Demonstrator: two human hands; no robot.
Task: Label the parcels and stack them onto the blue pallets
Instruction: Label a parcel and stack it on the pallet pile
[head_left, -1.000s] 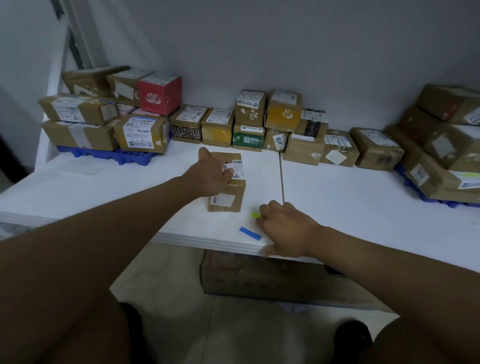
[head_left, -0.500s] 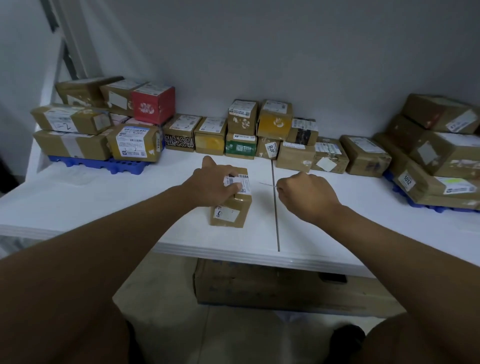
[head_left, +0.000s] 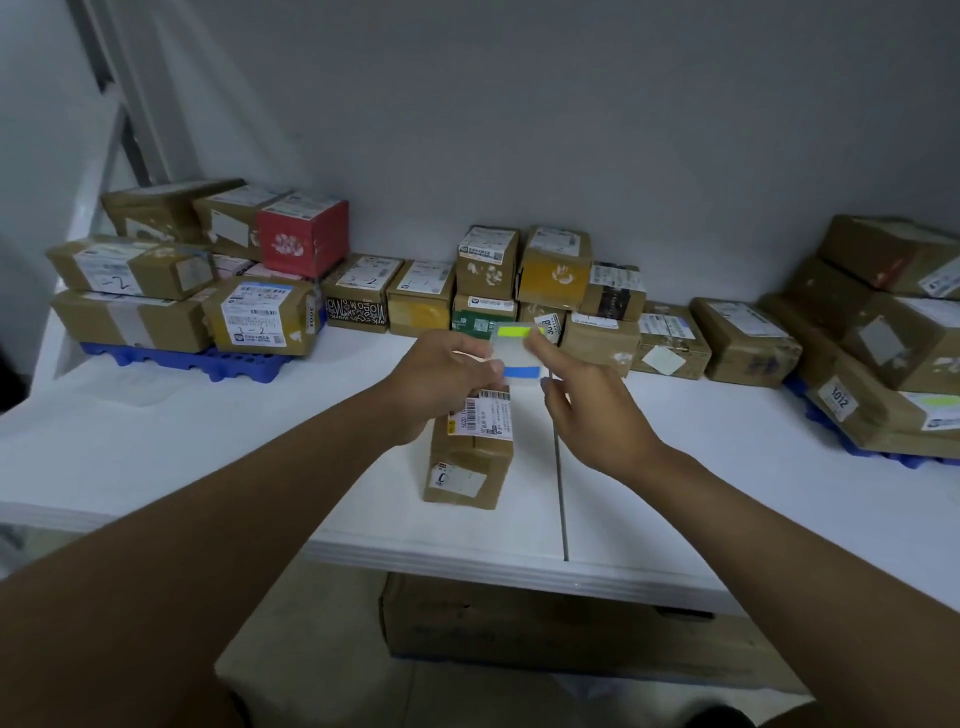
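Left hand (head_left: 447, 371) at centre frame, pinching the sticker sheet (head_left: 517, 353) by its left edge, lifted above the parcel (head_left: 470, 452), probably to steady it for peeling. Right hand (head_left: 587, 400) just right of it, loosely spread with nothing held, forefinger reaching to the sheet's green strip, seemingly to pick a label. Parcel standing unlabelled on the table (head_left: 701, 467) below both hands. Blue pallets at far left (head_left: 228, 364) and far right (head_left: 883, 457), both loaded already.
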